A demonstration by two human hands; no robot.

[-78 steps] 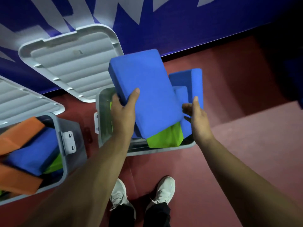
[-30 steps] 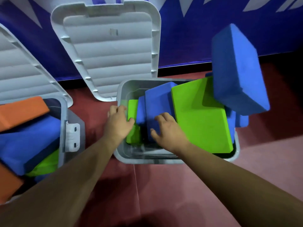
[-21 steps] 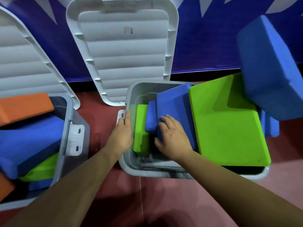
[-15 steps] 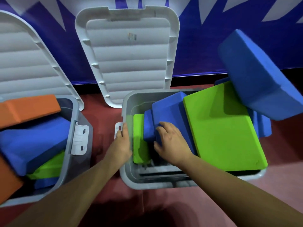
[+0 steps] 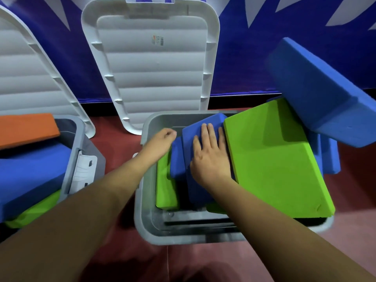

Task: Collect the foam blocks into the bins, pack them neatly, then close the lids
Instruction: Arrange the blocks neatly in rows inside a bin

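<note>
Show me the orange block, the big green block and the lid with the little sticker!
orange block (image 5: pixel 26 127): head view, middle of its top face.
big green block (image 5: pixel 274 159): head view, middle of its broad face.
lid with the sticker (image 5: pixel 152 78): head view, ribbed inner side, below the sticker.

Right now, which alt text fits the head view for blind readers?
A person's right hand presses flat on a blue foam block inside an open grey plastic bin, beside a green foam block; the left hand reaches in beside it. The white lid leans behind.
</note>
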